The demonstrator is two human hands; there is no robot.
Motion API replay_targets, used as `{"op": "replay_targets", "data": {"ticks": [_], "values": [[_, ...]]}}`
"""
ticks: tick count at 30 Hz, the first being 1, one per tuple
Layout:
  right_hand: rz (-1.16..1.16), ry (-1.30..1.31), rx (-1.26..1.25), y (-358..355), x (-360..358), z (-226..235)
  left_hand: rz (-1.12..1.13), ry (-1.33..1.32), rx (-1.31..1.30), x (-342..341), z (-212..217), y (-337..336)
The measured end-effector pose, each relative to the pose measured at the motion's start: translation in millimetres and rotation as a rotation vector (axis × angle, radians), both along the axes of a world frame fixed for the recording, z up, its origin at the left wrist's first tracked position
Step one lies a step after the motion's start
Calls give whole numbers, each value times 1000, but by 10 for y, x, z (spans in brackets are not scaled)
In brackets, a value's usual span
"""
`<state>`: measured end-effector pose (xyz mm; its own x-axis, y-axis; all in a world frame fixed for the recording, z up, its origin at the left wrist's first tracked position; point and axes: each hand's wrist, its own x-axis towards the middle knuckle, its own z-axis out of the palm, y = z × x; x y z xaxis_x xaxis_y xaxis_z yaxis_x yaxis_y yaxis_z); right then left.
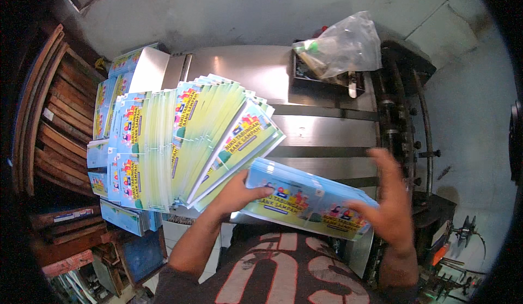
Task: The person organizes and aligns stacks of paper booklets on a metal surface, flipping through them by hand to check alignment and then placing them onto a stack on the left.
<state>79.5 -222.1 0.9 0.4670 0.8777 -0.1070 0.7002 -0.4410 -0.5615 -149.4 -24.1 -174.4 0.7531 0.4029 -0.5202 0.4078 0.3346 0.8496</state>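
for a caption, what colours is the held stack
The held stack: mainly light blue and yellow-green; head view.

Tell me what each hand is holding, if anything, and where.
The left hand holds a stack of printed sheets by its left end, thumb on top. The right hand is open at the other end; contact there cannot be told.

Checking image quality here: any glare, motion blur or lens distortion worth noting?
All in the head view: glare patches on the metal table; the right hand smeared, probably by motion, the left hand crisper; fisheye distortion bowing the wooden rack at left, with the corners falling to black.
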Motion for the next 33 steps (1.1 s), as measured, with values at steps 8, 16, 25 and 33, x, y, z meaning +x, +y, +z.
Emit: {"op": "replay_targets", "data": {"ticks": [8, 16, 25, 33], "values": [[273, -51, -328, 1560, -713, -1156, 19, 104, 117, -30, -32, 27], [338, -6, -17, 1368, -466, -1433, -173, 321, 73, 8, 142, 153], [263, -283, -358, 598, -129, -810, -2, 108, 23, 9, -24, 105], [241, -64, -500, 62, 271, -1106, -34, 155, -31, -37, 79, 67]]}}
